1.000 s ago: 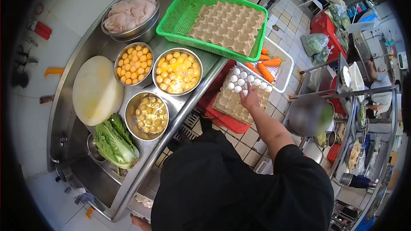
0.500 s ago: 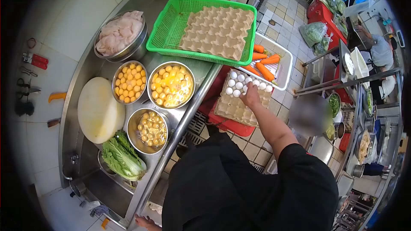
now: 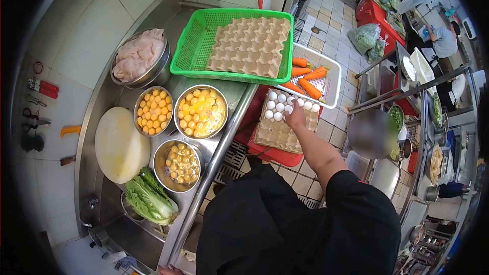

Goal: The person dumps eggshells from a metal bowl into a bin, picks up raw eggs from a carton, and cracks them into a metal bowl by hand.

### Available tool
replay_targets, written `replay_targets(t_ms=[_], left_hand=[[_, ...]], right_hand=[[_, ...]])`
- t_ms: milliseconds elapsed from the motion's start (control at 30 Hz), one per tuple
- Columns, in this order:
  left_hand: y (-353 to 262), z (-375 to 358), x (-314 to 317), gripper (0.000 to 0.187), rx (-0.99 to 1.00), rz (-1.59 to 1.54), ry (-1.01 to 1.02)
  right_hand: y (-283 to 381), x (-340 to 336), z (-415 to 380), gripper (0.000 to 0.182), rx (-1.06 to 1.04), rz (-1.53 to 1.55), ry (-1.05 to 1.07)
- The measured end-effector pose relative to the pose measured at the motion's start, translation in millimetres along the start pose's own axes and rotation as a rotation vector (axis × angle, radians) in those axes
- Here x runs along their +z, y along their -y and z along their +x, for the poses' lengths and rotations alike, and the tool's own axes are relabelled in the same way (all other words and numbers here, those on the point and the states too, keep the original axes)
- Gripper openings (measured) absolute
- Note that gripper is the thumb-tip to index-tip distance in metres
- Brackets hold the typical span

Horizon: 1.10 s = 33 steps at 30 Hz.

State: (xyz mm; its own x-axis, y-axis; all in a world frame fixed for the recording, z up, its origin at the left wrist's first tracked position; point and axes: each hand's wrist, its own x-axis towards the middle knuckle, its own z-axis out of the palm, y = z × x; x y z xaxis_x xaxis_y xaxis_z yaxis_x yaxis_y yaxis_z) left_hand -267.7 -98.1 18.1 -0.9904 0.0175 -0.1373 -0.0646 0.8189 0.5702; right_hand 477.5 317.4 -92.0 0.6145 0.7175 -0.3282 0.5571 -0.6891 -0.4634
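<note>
A long stainless-steel counter (image 3: 213, 168) curves down the left half of the frame. At upper centre sits a rectangular green plastic mesh basket (image 3: 196, 46), bearing a grey-brown cardboard egg tray (image 3: 247, 46). Right of it lies a rectangular white plastic basket (image 3: 334, 84) of orange carrots (image 3: 309, 88). Just below, right of centre, a second cardboard egg tray (image 3: 277, 135) rests above red plastic. The round, pale cutting board (image 3: 122, 145) is at left, near three round steel bowls (image 3: 160, 168) holding yellow egg yolks (image 3: 202, 109). A leafy green cabbage (image 3: 152, 198) lies lower left. The bare right hand (image 3: 294, 116) reaches over the second tray, fingers partly curled at the eggs; whether one is gripped, I cannot tell. The bare left hand (image 3: 170, 271) is cut off at the bottom edge, its grip unclear. Smallest, smooth white eggs (image 3: 279, 107) fill the second tray's upper part.
</note>
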Motion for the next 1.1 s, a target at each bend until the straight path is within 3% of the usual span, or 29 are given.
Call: replay_targets(t_ms=[133,300,400,467,500,533,600,667,733,800,833,867,900,1000,1100], left_hand=[[-22,26,-4,0.044,0.018,-0.154,0.026],[-55,45,-7,0.050,0.033,-0.362,0.060],[-68,43,-4,0.054,0.023,-0.487,0.081],[-66,46,-8,0.057,0.012,-0.564,0.087],[-66,48,-8,0.058,0.008,-0.604,0.090],[-66,50,-8,0.060,0.004,-0.643,0.095],[-64,52,-9,0.063,-0.006,-0.720,0.103],[-70,46,-14,0.064,-0.013,-0.755,0.092],[-110,26,-10,0.063,0.043,-0.832,0.098],[-158,-9,-2,0.050,0.102,-0.899,0.083],[-182,-24,3,0.046,0.130,-0.890,0.107],[-203,-38,11,0.043,0.160,-0.882,0.132],[-219,-47,20,0.043,0.214,-0.905,0.183],[-257,-68,53,0.046,0.381,-0.927,0.375],[-303,-126,86,0.046,0.511,-0.879,0.488]], right_hand=[[8,8,0,0.054,-0.002,-0.092,-0.008],[-2,24,2,0.043,0.034,0.046,-0.115],[-37,35,16,0.037,-0.108,0.130,-0.249],[-47,35,16,0.028,0.074,0.745,-0.207],[-25,2,-10,0.025,0.212,0.982,-0.061],[-25,-13,-19,0.025,0.211,0.980,-0.057],[-31,-35,-32,0.029,0.236,1.443,0.538],[-22,-35,-47,0.035,0.211,1.439,0.603],[-12,-28,-58,0.035,0.106,1.466,0.903],[41,-38,-91,0.030,0.100,1.251,0.997],[70,-36,-115,0.029,0.060,1.170,0.905],[83,-29,-122,0.029,-0.076,1.054,1.054],[96,-11,-134,0.028,-0.216,0.914,1.024],[136,19,-181,0.035,-0.948,0.618,0.513],[148,38,-200,0.035,-1.041,0.396,0.361]])
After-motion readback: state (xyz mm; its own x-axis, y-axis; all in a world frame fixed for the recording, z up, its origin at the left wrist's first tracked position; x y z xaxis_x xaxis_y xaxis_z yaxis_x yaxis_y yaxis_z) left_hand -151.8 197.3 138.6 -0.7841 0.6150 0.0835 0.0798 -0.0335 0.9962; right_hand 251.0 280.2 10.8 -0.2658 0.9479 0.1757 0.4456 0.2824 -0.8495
